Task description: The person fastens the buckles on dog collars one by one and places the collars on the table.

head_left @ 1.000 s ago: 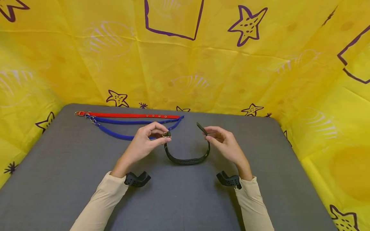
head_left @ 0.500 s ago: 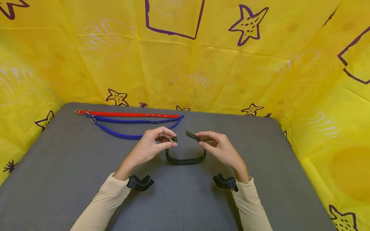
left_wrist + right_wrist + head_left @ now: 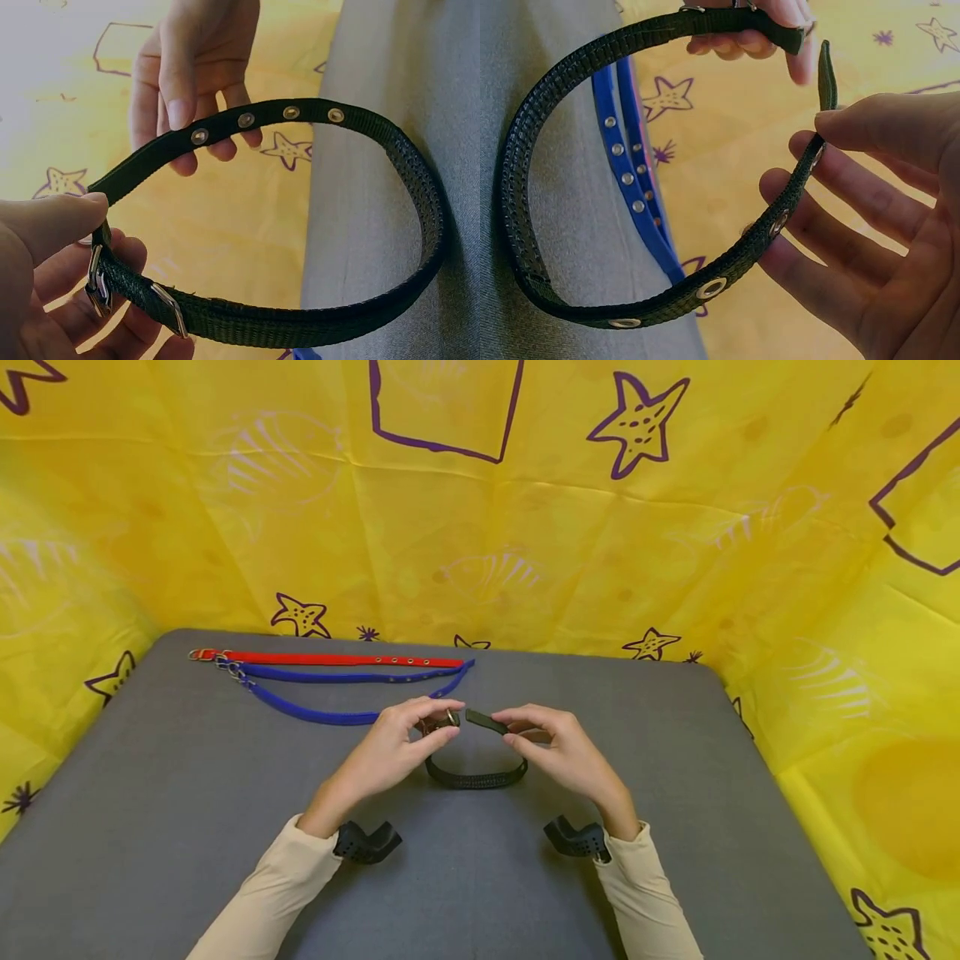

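Note:
A dark green collar (image 3: 477, 781) is bent into a loop, its lower curve at the grey table. My left hand (image 3: 397, 743) holds its buckle end; in the left wrist view a metal buckle (image 3: 96, 277) and a second metal loop (image 3: 169, 309) show near those fingers. The free end, with several metal eyelets (image 3: 246, 119), is pinched between thumb and fingers of my right hand (image 3: 558, 743). Its tip (image 3: 480, 720) points left at the left fingertips, a small gap between. The right wrist view shows the strap tip (image 3: 826, 71) upright above my right thumb.
A red collar (image 3: 322, 658) and blue collars (image 3: 307, 717) with metal buckles lie at the back left of the grey table (image 3: 472, 893). A yellow cloth (image 3: 540, 527) printed with starfish and fish stands behind and along the sides.
Both hands have come closer together, narrowing the collar's loop. The strap tip has swung down and left toward the buckle end.

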A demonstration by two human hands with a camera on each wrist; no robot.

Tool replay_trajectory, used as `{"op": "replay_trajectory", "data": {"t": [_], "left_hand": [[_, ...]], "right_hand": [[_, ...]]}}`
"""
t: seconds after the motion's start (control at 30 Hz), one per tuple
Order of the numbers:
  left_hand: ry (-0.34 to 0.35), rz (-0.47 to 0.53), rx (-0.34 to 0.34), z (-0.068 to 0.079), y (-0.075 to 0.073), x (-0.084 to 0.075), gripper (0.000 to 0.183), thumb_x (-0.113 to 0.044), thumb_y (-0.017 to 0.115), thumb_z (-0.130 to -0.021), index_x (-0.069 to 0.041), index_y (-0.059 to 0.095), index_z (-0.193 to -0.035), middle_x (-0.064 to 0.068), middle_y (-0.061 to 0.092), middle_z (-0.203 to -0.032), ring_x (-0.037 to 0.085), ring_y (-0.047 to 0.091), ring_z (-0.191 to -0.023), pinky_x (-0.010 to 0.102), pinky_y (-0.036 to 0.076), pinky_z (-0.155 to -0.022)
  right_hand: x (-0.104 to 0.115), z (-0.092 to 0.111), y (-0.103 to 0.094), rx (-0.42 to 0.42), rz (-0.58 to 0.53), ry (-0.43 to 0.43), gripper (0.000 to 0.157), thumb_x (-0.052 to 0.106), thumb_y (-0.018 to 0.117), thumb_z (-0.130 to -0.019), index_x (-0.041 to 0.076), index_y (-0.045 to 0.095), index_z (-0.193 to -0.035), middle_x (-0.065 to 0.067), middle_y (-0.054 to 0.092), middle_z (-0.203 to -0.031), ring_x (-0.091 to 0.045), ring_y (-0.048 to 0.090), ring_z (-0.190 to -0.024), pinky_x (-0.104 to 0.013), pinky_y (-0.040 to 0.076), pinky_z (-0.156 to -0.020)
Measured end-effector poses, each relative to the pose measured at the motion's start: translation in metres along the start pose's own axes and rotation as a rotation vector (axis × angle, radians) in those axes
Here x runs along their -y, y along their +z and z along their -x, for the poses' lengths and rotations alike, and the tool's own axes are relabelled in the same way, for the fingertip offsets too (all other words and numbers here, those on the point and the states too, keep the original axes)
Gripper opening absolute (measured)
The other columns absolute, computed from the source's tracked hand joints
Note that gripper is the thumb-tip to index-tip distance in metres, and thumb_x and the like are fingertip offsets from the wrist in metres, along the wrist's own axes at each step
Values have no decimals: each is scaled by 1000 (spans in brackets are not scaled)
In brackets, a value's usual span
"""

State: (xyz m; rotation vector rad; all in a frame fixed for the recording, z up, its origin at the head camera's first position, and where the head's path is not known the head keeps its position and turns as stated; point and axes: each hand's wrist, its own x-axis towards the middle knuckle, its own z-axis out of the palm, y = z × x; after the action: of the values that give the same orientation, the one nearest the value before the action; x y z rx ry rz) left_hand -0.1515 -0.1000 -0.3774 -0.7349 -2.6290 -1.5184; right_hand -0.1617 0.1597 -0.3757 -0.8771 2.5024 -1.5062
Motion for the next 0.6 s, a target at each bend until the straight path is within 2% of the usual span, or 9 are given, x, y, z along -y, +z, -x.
{"op": "replay_trajectory", "data": {"t": [0.27,0.43,0.6], "left_hand": [[42,-35,50,2,-1,1,37,-23,64,-98,-16,63,-134,-2,66,-108,14,53,-89,28,43,-72],[55,-48,64,2,-1,2,34,-24,63,-98,-13,65,-131,-1,67,-107,14,54,-88,27,45,-72],[51,-54,84,3,-2,2,29,-25,64,-97,-16,69,-125,-3,69,-107,13,55,-87,27,47,-72]], "right_hand": [[2,0,4,18,38,-23,26,8,65,-96,9,69,-122,-6,71,-118,-19,69,-103,-29,56,-89],[3,0,5,24,43,-31,26,8,66,-95,10,70,-120,-6,72,-116,-17,69,-101,-29,56,-88],[4,0,4,39,53,-45,26,6,66,-95,10,70,-120,-5,72,-115,-19,69,-100,-32,56,-89]]}}
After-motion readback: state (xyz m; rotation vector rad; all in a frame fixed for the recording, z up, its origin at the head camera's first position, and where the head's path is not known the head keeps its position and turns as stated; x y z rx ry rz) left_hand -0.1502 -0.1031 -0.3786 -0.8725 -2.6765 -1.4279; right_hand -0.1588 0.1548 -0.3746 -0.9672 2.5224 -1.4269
